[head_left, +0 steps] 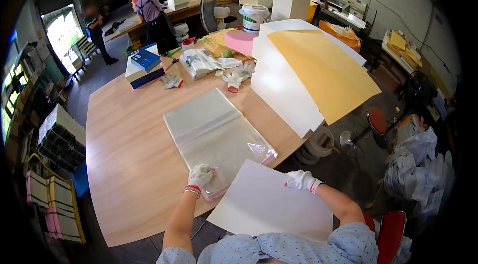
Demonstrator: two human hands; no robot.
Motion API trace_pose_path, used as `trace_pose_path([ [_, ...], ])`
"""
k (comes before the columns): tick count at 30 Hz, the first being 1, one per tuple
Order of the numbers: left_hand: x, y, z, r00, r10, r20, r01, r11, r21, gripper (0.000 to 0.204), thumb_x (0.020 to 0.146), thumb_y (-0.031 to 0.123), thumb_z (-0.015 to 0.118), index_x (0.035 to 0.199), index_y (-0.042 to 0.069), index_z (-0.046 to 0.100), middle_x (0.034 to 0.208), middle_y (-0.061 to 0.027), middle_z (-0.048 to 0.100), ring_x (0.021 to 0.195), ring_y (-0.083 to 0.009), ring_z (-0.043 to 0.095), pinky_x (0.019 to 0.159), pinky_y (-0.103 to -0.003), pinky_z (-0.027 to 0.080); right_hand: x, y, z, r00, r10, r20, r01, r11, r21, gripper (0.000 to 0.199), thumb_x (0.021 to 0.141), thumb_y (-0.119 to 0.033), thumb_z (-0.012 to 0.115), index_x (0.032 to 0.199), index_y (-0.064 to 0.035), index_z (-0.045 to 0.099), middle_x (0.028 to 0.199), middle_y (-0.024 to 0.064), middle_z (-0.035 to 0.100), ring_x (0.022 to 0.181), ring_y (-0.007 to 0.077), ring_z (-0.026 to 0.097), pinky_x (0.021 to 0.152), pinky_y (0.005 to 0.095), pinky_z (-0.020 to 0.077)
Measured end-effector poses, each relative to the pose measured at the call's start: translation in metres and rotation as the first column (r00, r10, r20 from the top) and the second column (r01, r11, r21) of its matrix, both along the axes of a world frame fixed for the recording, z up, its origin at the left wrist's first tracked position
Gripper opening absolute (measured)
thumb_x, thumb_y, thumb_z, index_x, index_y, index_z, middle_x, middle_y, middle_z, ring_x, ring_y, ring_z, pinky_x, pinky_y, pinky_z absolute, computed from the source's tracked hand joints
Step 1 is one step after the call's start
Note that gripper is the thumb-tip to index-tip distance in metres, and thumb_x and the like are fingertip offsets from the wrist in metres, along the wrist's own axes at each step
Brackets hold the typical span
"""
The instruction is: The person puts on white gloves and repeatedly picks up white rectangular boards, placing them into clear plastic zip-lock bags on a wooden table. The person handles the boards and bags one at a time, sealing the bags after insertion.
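Note:
My left hand [200, 175], in a white glove, presses down on the near edge of a stack of clear plastic bags [214, 132] lying on the wooden table [129, 164]. My right hand [301, 180], also gloved, grips the right edge of a large white sheet of board [269, 204] that rests over the table's near edge and my lap. The sheet's top corner sits close to the bags' near end.
A tall stack of white sheets [284, 85] topped by a yellow sheet [323, 70] lies at the right. Spare gloves [236, 76], a blue box [145, 60], a pink disc [241, 41] and a fan [209, 12] stand farther back. Three people [154, 12] work at the far benches.

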State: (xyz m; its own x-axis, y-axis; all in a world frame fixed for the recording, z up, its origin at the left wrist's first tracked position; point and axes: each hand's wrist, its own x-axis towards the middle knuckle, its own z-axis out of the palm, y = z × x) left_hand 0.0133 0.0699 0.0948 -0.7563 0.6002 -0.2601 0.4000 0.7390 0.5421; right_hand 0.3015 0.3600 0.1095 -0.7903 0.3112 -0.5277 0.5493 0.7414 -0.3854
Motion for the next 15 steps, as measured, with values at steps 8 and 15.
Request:
trace_pose_path([
  [8, -0.002, 0.003, -0.019, 0.916, -0.057, -0.398, 0.094, 0.993, 0.074, 0.020, 0.074, 0.025, 0.062, 0.085, 0.008, 0.060, 0.089, -0.0124, 0.063, 0.093, -0.0306, 0.057, 0.080, -0.041, 0.046, -0.061, 0.020, 0.008, 0.986, 0.157, 0.063, -0.156, 0.988, -0.020, 0.049, 0.080, -0.051, 0.053, 0.118, -0.0199, 0.059, 0.110, 0.0114, 0.064, 0.103, 0.0300, 0.059, 0.086, 0.0365, 0.0454],
  [15, 0.030, -0.051, -0.024, 0.636, 0.163, -0.754, -0.198, 0.979, 0.044, 0.035, 0.066, 0.032, 0.068, 0.089, 0.007, 0.060, 0.087, -0.0117, 0.057, 0.091, -0.0297, 0.054, 0.076, -0.042, 0.045, -0.083, 0.086, -0.019, 0.998, 0.060, -0.019, -0.059, 0.997, 0.049, 0.059, 0.078, -0.059, 0.054, 0.110, -0.0096, 0.061, 0.106, 0.0175, 0.064, 0.101, 0.0320, 0.059, 0.085, 0.0385, 0.0454],
])
